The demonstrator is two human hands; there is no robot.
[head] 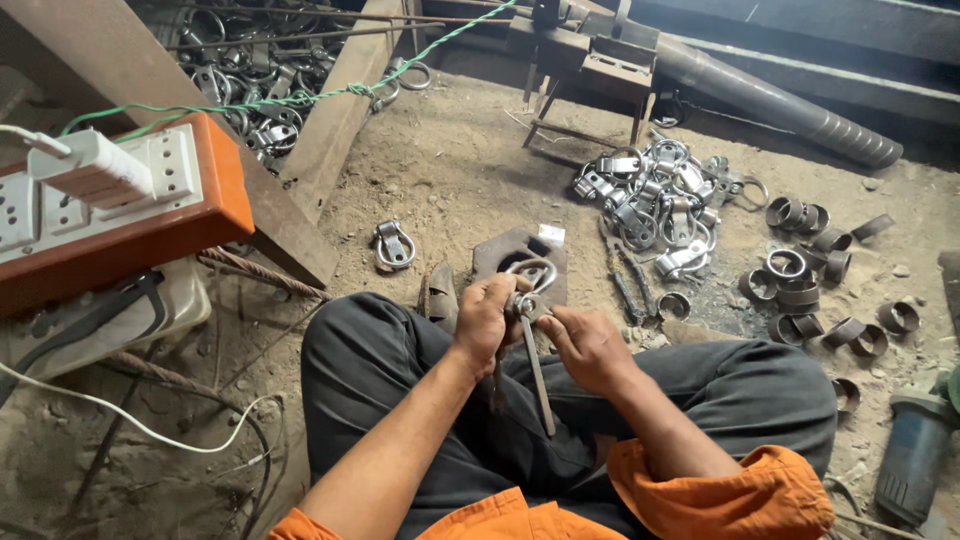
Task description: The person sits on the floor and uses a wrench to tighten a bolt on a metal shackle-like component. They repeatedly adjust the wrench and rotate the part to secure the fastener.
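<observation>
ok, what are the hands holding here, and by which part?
Left hand grips a metal clamp at its base, loop up. Right hand pinches a thin rod near its top, at the clamp's base.

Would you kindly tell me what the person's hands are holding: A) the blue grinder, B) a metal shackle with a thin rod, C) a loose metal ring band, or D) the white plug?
B: the left hand grips a metal shackle over the lap, and the right hand works at it beside a thin rod hanging below.

Head view, steeply down, close
</observation>
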